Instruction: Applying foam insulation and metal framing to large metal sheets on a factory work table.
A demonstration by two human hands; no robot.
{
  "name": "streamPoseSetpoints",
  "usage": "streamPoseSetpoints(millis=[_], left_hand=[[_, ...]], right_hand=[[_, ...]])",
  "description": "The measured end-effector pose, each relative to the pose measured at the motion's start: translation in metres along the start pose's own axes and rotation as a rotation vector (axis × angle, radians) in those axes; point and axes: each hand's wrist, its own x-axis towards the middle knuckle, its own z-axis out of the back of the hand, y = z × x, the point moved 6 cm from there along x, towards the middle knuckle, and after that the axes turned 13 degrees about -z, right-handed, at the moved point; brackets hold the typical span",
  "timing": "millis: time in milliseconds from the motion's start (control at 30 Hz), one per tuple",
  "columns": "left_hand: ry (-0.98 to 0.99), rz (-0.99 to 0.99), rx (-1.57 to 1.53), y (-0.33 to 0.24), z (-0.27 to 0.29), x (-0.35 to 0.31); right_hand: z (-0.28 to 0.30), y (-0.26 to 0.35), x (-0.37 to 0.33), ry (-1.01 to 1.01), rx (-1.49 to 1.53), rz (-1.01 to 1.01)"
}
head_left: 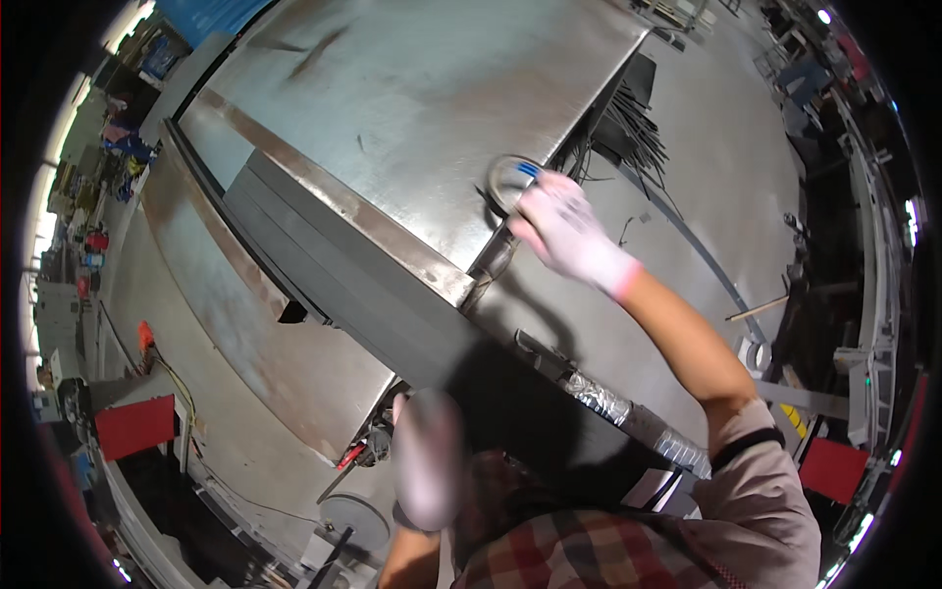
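Head view: a ring (pixel 497 179) was held at the right edge of the metal desk (pixel 422 108) by the right hand (pixel 577 236), grip closed; the blurred left hand (pixel 429 466) could not be judged. Through loosened fingers, the ring could be dropped.

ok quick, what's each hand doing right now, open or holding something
Left hand: too blurred to tell if open or closed.
Right hand: closed on a ring-shaped item with a blue patch.
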Motion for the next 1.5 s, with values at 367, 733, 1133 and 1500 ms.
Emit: streamPoseSetpoints(millis=[367,733,1133,1500], left_hand=[[0.889,-0.579,0.322,-0.063,-0.018,-0.063],[0.549,0.326,-0.688,0.241,-0.076,-0.036],[0.320,-0.304,0.165,0.018,0.001,-0.032],[0.104,0.206,-0.461,0.076,-0.026,-0.002]], right_hand=[[0.058,0.118,-0.111,1.105,0.843,0.123],[-0.086,-0.006,-0.164,0.927,0.882,-0.788],[-0.017,0.143,-0.185,0.446,0.006,-0.340],[0.005,0.099,-0.093,1.153,-0.408,-0.119]])
